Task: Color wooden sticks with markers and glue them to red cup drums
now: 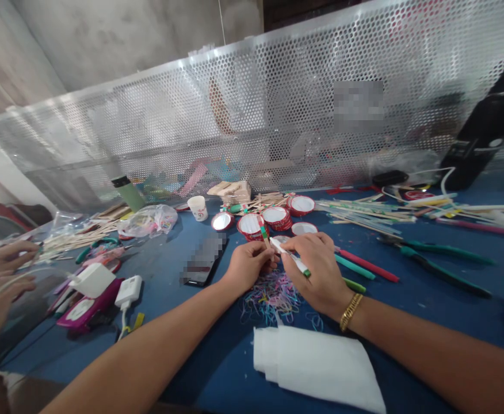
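In the head view my left hand [248,264] pinches a thin wooden stick [263,231] upright, its upper part coloured green, red and white. My right hand [316,267] is closed around a white marker [293,257] with a green end, its other end pointing at the stick. Whether the marker touches the stick is hidden by my fingers. Beneath both hands lies a loose heap of pastel rubber bands or threads [273,296]. Just beyond them stand several small red-rimmed drums [277,217] with white tops. A red marker [368,265] and a teal marker [354,267] rest right of my right hand.
White folded cloth or paper [316,362] lies in front of me. Left are a phone [204,259], a white charger [92,280] and another person's hands [4,270]. Right are green-handled pliers [446,264] and many sticks [364,213]. A perforated metal screen [148,126] closes the back.
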Action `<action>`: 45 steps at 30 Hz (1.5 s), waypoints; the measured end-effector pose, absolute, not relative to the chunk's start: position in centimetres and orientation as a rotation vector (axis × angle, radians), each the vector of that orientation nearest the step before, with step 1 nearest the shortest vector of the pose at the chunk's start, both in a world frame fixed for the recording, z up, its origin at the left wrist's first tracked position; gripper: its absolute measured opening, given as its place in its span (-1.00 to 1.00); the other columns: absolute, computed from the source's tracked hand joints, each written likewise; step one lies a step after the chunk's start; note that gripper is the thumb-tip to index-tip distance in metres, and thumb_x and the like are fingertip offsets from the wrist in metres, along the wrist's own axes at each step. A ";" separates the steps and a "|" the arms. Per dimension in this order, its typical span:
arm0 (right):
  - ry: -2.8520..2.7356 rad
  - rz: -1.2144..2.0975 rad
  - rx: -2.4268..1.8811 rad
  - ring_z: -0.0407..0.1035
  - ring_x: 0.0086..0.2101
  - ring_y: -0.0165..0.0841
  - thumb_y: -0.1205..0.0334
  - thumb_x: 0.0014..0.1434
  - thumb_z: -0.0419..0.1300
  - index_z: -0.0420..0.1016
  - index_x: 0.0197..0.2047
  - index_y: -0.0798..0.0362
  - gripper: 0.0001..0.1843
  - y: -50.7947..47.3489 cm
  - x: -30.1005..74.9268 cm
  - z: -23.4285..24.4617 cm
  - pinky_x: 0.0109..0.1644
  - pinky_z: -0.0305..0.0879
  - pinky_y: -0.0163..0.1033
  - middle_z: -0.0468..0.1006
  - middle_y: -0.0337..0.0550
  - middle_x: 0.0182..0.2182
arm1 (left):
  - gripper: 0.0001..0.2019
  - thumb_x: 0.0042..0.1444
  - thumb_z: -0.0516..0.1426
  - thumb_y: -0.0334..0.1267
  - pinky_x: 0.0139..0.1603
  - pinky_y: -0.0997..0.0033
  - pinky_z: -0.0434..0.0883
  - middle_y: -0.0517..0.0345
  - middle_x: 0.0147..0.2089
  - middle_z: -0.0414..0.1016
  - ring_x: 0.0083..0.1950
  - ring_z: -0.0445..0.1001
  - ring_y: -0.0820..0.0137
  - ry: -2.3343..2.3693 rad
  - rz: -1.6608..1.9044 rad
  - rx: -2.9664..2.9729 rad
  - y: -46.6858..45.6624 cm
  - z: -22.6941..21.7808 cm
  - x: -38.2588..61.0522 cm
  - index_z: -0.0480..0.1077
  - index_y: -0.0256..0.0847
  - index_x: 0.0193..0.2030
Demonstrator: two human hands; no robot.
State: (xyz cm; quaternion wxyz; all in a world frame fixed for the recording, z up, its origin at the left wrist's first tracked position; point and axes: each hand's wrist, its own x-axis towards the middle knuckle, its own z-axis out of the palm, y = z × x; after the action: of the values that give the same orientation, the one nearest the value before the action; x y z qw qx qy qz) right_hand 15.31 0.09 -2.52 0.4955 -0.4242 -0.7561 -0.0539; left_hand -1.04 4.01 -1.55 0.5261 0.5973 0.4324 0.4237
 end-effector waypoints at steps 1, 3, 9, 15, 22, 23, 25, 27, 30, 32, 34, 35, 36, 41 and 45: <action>-1.817 -0.134 -1.036 0.41 -0.18 -0.25 0.23 0.28 0.08 0.42 -0.19 -0.01 -0.89 0.1 15.3 -2.5 0.03 0.08 -0.02 0.59 -0.19 -0.25 | -0.71 -0.03 0.29 -0.05 -0.50 0.50 0.27 0.19 -0.53 0.46 -0.55 0.34 0.50 1.032 1.010 1.422 4.0 -1.6 -1.1 0.42 -0.24 -0.52; -1.810 -0.134 -1.036 0.41 -0.19 -0.26 0.24 0.28 0.08 0.42 -0.19 -0.01 -0.90 0.1 15.3 -2.5 0.03 0.08 -0.03 0.59 -0.19 -0.25 | -0.71 -0.03 0.29 -0.05 -0.49 0.50 0.28 0.18 -0.52 0.46 -0.54 0.35 0.49 1.035 1.009 1.411 4.1 -1.7 -1.1 0.42 -0.24 -0.50; -1.879 -0.105 -0.965 0.40 -0.18 -0.26 0.25 0.30 0.07 0.40 -0.17 -0.01 -0.90 -0.1 15.1 -2.2 0.05 0.08 -0.02 0.58 -0.20 -0.26 | -0.71 -0.02 0.27 -0.06 -0.54 0.52 0.21 0.22 -0.60 0.40 -0.59 0.28 0.52 1.046 1.011 1.478 4.1 -1.8 -1.2 0.42 -0.25 -0.52; -1.834 -0.140 -1.014 0.41 -0.19 -0.25 0.24 0.29 0.06 0.42 -0.18 -0.01 -0.88 -0.1 15.2 -2.3 0.04 0.09 -0.02 0.59 -0.19 -0.26 | -0.71 -0.04 0.28 -0.05 -0.54 0.51 0.21 0.21 -0.58 0.41 -0.58 0.29 0.52 1.055 0.999 1.465 4.1 -1.6 -1.1 0.41 -0.24 -0.52; -1.853 -0.125 -0.997 0.40 -0.19 -0.26 0.22 0.30 0.06 0.41 -0.18 -0.02 -0.88 0.0 15.2 -2.4 0.04 0.09 -0.03 0.59 -0.20 -0.26 | -0.74 -0.03 0.28 -0.09 -0.51 0.51 0.25 0.20 -0.57 0.43 -0.57 0.33 0.50 1.064 1.006 1.452 4.1 -1.8 -1.1 0.43 -0.24 -0.51; -1.853 -0.129 -0.995 0.39 -0.19 -0.26 0.23 0.30 0.06 0.41 -0.18 -0.02 -0.88 0.0 15.2 -2.4 0.03 0.09 -0.04 0.59 -0.20 -0.26 | -0.75 -0.03 0.28 -0.10 -0.51 0.50 0.25 0.20 -0.58 0.43 -0.57 0.33 0.50 1.064 1.008 1.456 4.1 -1.8 -1.1 0.43 -0.24 -0.52; -1.829 -0.152 -1.006 0.39 -0.19 -0.25 0.23 0.30 0.06 0.40 -0.18 -0.02 -0.89 0.0 15.2 -2.4 0.02 0.09 -0.04 0.59 -0.19 -0.25 | -0.76 -0.01 0.27 -0.11 -0.52 0.51 0.24 0.20 -0.57 0.44 -0.57 0.32 0.50 1.058 1.006 1.449 4.1 -1.8 -1.1 0.43 -0.24 -0.52; -1.810 -0.177 -1.015 0.39 -0.19 -0.23 0.22 0.30 0.05 0.40 -0.18 -0.02 -0.89 0.0 15.2 -2.3 0.01 0.10 -0.04 0.59 -0.17 -0.25 | -0.76 0.00 0.26 -0.12 -0.54 0.51 0.22 0.19 -0.56 0.44 -0.58 0.30 0.51 1.045 1.002 1.439 4.1 -1.8 -1.1 0.43 -0.24 -0.51; -1.839 -0.170 -0.994 0.39 -0.20 -0.24 0.22 0.30 0.05 0.39 -0.18 -0.03 -0.89 0.0 15.2 -2.3 0.01 0.09 -0.04 0.59 -0.19 -0.27 | -0.76 0.01 0.26 -0.12 -0.54 0.51 0.21 0.20 -0.57 0.44 -0.59 0.29 0.52 1.029 1.008 1.440 4.1 -1.8 -1.1 0.44 -0.24 -0.50; -1.845 -0.164 -0.994 0.39 -0.20 -0.25 0.23 0.30 0.05 0.40 -0.18 -0.02 -0.89 0.0 15.2 -2.4 0.02 0.09 -0.03 0.59 -0.20 -0.27 | -0.76 0.00 0.26 -0.12 -0.53 0.51 0.22 0.21 -0.59 0.43 -0.59 0.29 0.52 1.027 1.011 1.448 4.1 -1.8 -1.1 0.44 -0.25 -0.51; -1.814 -0.175 -1.017 0.39 -0.19 -0.24 0.23 0.30 0.06 0.40 -0.18 -0.01 -0.89 0.1 15.3 -2.4 0.01 0.08 -0.03 0.59 -0.18 -0.25 | -0.75 0.00 0.27 -0.12 -0.54 0.51 0.21 0.20 -0.58 0.43 -0.59 0.29 0.52 1.041 1.006 1.461 4.1 -1.8 -1.1 0.44 -0.25 -0.52; -1.797 -0.184 -1.029 0.39 -0.19 -0.24 0.22 0.30 0.06 0.41 -0.17 -0.01 -0.88 0.1 15.3 -2.5 0.01 0.09 -0.03 0.59 -0.17 -0.25 | -0.75 0.00 0.27 -0.12 -0.54 0.51 0.21 0.20 -0.58 0.44 -0.59 0.29 0.52 1.048 1.005 1.464 4.0 -1.8 -1.1 0.43 -0.25 -0.52; -1.787 -0.189 -1.034 0.39 -0.19 -0.23 0.22 0.30 0.06 0.41 -0.17 -0.01 -0.88 0.1 15.3 -2.4 0.00 0.09 -0.03 0.59 -0.16 -0.25 | -0.75 0.00 0.27 -0.11 -0.55 0.51 0.21 0.20 -0.58 0.44 -0.59 0.29 0.52 1.049 1.004 1.464 4.1 -1.8 -1.1 0.43 -0.25 -0.52; -1.847 -0.147 -0.967 0.40 -0.18 -0.26 0.24 0.30 0.06 0.41 -0.19 -0.01 -0.89 -0.1 15.2 -2.2 0.04 0.09 -0.03 0.58 -0.19 -0.26 | -0.72 -0.02 0.28 -0.08 -0.54 0.53 0.22 0.23 -0.59 0.42 -0.60 0.30 0.53 1.035 1.016 1.471 4.1 -1.8 -1.1 0.42 -0.26 -0.51; -1.855 -0.149 -0.962 0.39 -0.18 -0.27 0.25 0.30 0.06 0.40 -0.17 -0.01 -0.90 -0.1 15.1 -2.3 0.05 0.08 -0.03 0.58 -0.20 -0.25 | -0.74 -0.03 0.28 -0.11 -0.54 0.53 0.22 0.24 -0.61 0.40 -0.60 0.29 0.53 1.048 1.015 1.494 4.0 -1.6 -1.1 0.42 -0.26 -0.52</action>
State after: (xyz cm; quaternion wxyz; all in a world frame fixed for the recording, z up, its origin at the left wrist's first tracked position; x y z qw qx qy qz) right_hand 15.14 -0.05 -2.29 0.4998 -0.3977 -0.7670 -0.0618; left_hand -1.06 3.96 -1.58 0.5029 0.6183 0.4340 0.4201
